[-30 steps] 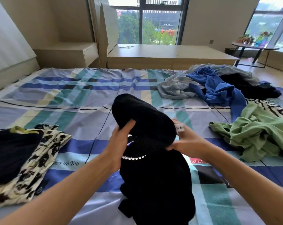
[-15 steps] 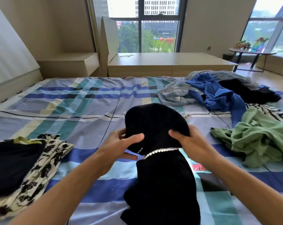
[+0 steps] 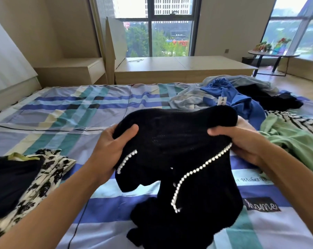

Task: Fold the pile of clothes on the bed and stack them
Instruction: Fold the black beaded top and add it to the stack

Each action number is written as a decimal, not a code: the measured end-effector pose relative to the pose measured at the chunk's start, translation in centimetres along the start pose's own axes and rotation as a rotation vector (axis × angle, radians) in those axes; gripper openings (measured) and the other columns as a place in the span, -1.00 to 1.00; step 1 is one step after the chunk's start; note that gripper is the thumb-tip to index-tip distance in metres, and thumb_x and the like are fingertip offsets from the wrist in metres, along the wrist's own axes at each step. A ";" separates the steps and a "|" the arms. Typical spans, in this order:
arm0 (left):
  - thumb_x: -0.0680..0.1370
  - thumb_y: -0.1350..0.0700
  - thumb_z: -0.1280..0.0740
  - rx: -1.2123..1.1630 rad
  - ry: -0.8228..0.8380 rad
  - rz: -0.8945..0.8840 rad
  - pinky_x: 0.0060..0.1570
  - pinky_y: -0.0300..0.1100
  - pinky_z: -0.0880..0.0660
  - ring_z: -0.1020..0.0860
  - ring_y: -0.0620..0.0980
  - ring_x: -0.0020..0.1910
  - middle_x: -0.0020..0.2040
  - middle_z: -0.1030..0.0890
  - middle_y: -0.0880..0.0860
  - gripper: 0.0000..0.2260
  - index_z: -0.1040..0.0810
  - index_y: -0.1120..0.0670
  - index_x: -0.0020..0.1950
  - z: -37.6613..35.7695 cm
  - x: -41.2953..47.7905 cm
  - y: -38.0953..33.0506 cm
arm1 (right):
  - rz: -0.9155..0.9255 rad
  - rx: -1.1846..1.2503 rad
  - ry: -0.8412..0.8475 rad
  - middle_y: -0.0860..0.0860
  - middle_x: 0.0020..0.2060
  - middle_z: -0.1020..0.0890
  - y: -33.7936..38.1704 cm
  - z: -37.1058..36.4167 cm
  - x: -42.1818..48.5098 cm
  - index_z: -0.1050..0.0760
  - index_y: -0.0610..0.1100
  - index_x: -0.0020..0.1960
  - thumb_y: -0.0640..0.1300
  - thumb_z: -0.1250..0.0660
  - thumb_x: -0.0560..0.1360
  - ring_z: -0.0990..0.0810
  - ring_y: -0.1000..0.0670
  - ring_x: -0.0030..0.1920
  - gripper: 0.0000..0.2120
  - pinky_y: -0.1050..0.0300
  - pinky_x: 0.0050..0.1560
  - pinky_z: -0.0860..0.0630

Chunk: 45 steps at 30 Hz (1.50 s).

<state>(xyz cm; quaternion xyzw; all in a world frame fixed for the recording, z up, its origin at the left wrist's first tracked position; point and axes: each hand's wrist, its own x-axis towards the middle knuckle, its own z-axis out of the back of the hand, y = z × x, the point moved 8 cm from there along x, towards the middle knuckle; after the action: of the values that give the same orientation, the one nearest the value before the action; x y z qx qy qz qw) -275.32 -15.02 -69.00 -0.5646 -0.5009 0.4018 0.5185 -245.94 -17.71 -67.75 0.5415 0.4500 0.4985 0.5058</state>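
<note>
The lower part of the black garment [image 3: 180, 173] bunches into dark folds near the bottom edge, where its shape is hard to read, and its hem runs out of view. A row of small pale beads [image 3: 193, 174] crosses its front; a shorter beaded strip shows beside the left hand. A white tag [image 3: 221, 101] sticks up behind its top edge, the print too small to read.

The left hand [image 3: 109, 146] clamps the garment's upper left portion, thumb over the front and fingers hidden behind the cloth. The right hand [image 3: 242, 139] grips the upper right corner the same way, thumb on top, fingers tucked under. The garment hangs between them above the plaid bed sheet [image 3: 65, 112], its lower end resting on the sheet.

At the near left a folded stack, a dark piece [image 3: 10, 180] on a black-and-white floral piece [image 3: 44, 178], is cut off by the frame. At the far right lies the unfolded pile: blue garment [image 3: 240, 99], grey garment [image 3: 188, 97], green garment [image 3: 292, 141], partly overlapping.
</note>
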 end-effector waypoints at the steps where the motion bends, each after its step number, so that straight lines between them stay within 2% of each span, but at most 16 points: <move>1: 0.48 0.03 -0.40 -0.059 -0.003 0.039 -0.15 -0.15 -0.63 -0.70 0.11 -0.04 0.04 -0.72 0.17 -0.70 -0.65 0.17 0.13 -0.1 -0.1 -0.1 | 0.019 -0.149 0.020 -0.14 -0.06 -0.73 0.0 0.2 0.1 -0.63 -0.19 0.07 -0.52 -0.44 0.30 -0.71 -0.06 -0.08 -0.59 0.08 0.03 -0.63; 4: 0.49 0.00 -0.39 -0.184 0.009 0.144 -0.07 -0.07 -0.66 -0.70 0.13 0.01 0.09 -0.70 0.18 -0.67 -0.66 0.16 0.16 -0.1 -0.4 -0.5 | 0.047 -0.639 0.044 -0.15 -0.20 -0.71 -1.2 1.0 0.5 -0.63 -0.14 -0.03 -0.49 -0.43 0.27 -0.66 -0.05 -0.19 -0.63 0.00 -0.09 -0.61; 7: 0.45 0.00 -0.35 -0.282 0.054 0.200 -0.19 -0.12 -0.66 -0.72 0.05 -0.11 -0.03 -0.73 0.13 -0.74 -0.75 0.12 -0.06 0.2 -0.5 -1.0 | 0.038 -0.963 -0.122 -0.09 -0.35 -0.63 -2.9 3.7 1.6 -0.57 -0.09 -0.21 -0.34 -0.38 0.35 -0.61 -0.10 -0.24 -0.84 0.08 -0.29 -0.47; 9: 0.45 0.02 -0.31 -0.321 0.092 0.198 -0.26 -0.16 -0.64 -0.72 0.02 -0.17 -0.10 -0.74 0.11 -0.74 -0.76 0.11 -0.17 0.3 -0.7 -1.3 | -0.022 -0.822 -0.252 -0.13 -0.28 -0.66 -3.9 5.4 2.2 -0.59 -0.11 -0.12 -0.32 -0.33 0.47 -0.64 -0.14 -0.20 -0.86 0.04 -0.24 -0.53; 11: 0.45 0.08 -0.29 -0.304 0.112 0.174 -0.29 -0.19 -0.63 -0.72 0.02 -0.19 -0.11 -0.73 0.11 -0.75 -0.76 0.12 -0.14 0.6 -0.8 -1.4 | -0.170 -0.429 -0.270 -0.23 -0.13 -0.71 -5.7 5.7 2.4 -0.62 -0.18 0.03 -0.28 -0.32 0.55 -0.70 -0.23 -0.06 -0.88 -0.12 -0.01 -0.66; 13: 0.44 0.15 -0.32 -0.208 0.091 0.126 -0.26 -0.19 -0.63 -0.72 0.03 -0.16 -0.04 -0.72 0.14 -0.74 -0.70 0.14 0.06 1.3 -0.5 -1.3 | -0.299 -0.209 -0.260 -0.20 -0.12 -0.73 -6.5 5.3 1.9 -0.62 -0.25 0.07 -0.20 -0.36 0.58 -0.72 -0.20 -0.07 -0.86 -0.10 0.01 -0.67; 16: 0.48 0.11 -0.38 0.006 -0.048 0.044 -0.23 -0.23 -0.61 -0.71 0.00 -0.08 0.04 -0.72 0.10 -0.73 -0.62 0.10 0.17 3.6 0.6 -1.1 | -0.302 -0.396 -0.241 -0.19 -0.22 -0.73 -6.0 6.0 1.6 -0.63 -0.28 -0.04 -0.11 -0.49 0.48 -0.68 -0.10 -0.22 -0.78 0.01 -0.13 -0.64; 21: 0.58 0.12 -0.39 0.349 -0.238 -0.077 -0.16 -0.18 -0.47 -0.64 -0.08 -0.22 -0.19 -0.69 -0.03 -0.94 -0.62 0.02 -0.09 6.4 1.6 -0.7 | -0.198 -0.863 -0.298 -0.07 -0.36 -0.62 -4.5 7.0 1.2 -0.56 -0.19 -0.25 0.02 -0.55 0.38 -0.55 -0.06 -0.30 -0.70 0.05 -0.24 -0.45; 25: 0.44 0.37 -0.39 0.675 -0.413 -0.235 -0.40 -0.22 -0.31 -0.37 0.01 -0.42 -0.39 -0.44 0.04 -0.78 -0.43 0.12 -0.28 7.1 1.2 -1.8 | -0.093 -1.028 -0.362 -0.08 -0.30 -0.65 -2.9 6.4 1.1 -0.57 -0.13 -0.26 0.14 -0.50 0.39 -0.62 -0.17 -0.15 -0.67 -0.07 -0.10 -0.56; 28: 0.30 0.31 -0.36 0.940 -0.456 -0.373 -0.41 -0.17 -0.28 -0.35 0.08 -0.42 -0.41 -0.39 0.05 -0.84 -0.39 0.17 -0.38 6.8 0.6 -3.4 | 0.001 -1.217 -0.506 -0.07 -0.23 -0.61 -0.8 5.7 0.6 -0.51 -0.07 -0.23 0.00 -0.47 0.37 -0.59 -0.24 -0.08 -0.81 -0.01 -0.15 -0.44; 31: 0.23 0.21 -0.34 1.038 -0.379 -0.382 -0.39 -0.10 -0.29 -0.33 0.10 -0.45 -0.47 -0.35 0.04 -0.81 -0.33 0.15 -0.45 6.5 0.8 -3.4 | 0.105 -1.309 -0.569 -0.09 -0.22 -0.59 1.3 4.5 0.0 -0.50 -0.07 -0.21 -0.16 -0.40 0.31 -0.58 -0.29 -0.11 -0.90 0.01 -0.15 -0.40; 34: 0.33 0.16 -0.45 0.837 -0.169 -0.128 -0.37 -0.19 -0.35 -0.45 -0.04 -0.42 -0.46 -0.49 0.06 -0.87 -0.53 0.15 -0.33 5.8 1.6 -1.0 | 0.124 -1.293 -0.568 -0.10 -0.26 -0.59 2.1 4.3 -0.3 -0.49 -0.07 -0.28 -0.21 -0.36 0.28 -0.58 -0.29 -0.16 -0.92 0.02 -0.17 -0.40; 38: 0.54 0.15 -0.43 0.710 0.167 0.244 -0.46 -0.36 -0.39 -0.53 -0.14 -0.46 -0.43 -0.60 0.03 -0.86 -0.60 0.23 -0.04 3.4 0.8 2.6 | 0.019 -0.749 -0.310 -0.03 -0.42 -0.52 0.0 4.1 0.2 -0.46 -0.11 -0.36 -0.24 -0.53 0.35 -0.47 -0.03 -0.37 -0.74 0.14 -0.32 -0.43; 40: 0.55 0.11 -0.43 0.679 0.274 0.279 -0.35 -0.38 -0.47 -0.62 -0.10 -0.30 -0.26 -0.70 0.14 -0.84 -0.64 0.20 -0.01 2.6 0.2 3.2 | -0.100 -0.422 -0.175 -0.10 -0.32 -0.59 -1.5 3.2 0.2 -0.54 -0.18 -0.21 -0.30 -0.48 0.47 -0.52 0.04 -0.36 -0.86 0.26 -0.38 -0.52; 42: 0.49 0.04 -0.50 0.619 0.350 0.231 -0.25 -0.36 -0.51 -0.63 -0.03 -0.17 -0.16 -0.70 0.18 -0.86 -0.67 0.11 -0.10 2.0 0.0 2.7 | -0.160 -0.270 -0.133 -0.17 -0.18 -0.64 -2.3 3.0 0.2 -0.57 -0.21 -0.09 -0.30 -0.40 0.55 -0.61 -0.01 -0.25 -0.95 0.22 -0.26 -0.61; 45: 0.36 -0.12 -0.49 0.554 0.511 0.138 -0.17 -0.30 -0.44 -0.56 -0.05 -0.17 -0.19 -0.60 0.05 -0.72 -0.63 0.08 -0.20 0.7 -0.4 2.5 | -0.040 -0.479 -0.218 -0.14 -0.17 -0.67 -1.8 3.5 0.4 -0.61 -0.15 -0.09 -0.24 -0.39 0.57 -0.61 -0.05 -0.19 -0.93 0.09 -0.16 -0.58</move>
<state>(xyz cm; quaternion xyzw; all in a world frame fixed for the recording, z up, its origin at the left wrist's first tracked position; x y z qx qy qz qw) -275.71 -15.17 -71.64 -0.5174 -0.1888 0.4021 0.7314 -242.36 -17.51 -69.52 0.4478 0.2727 0.5194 0.6748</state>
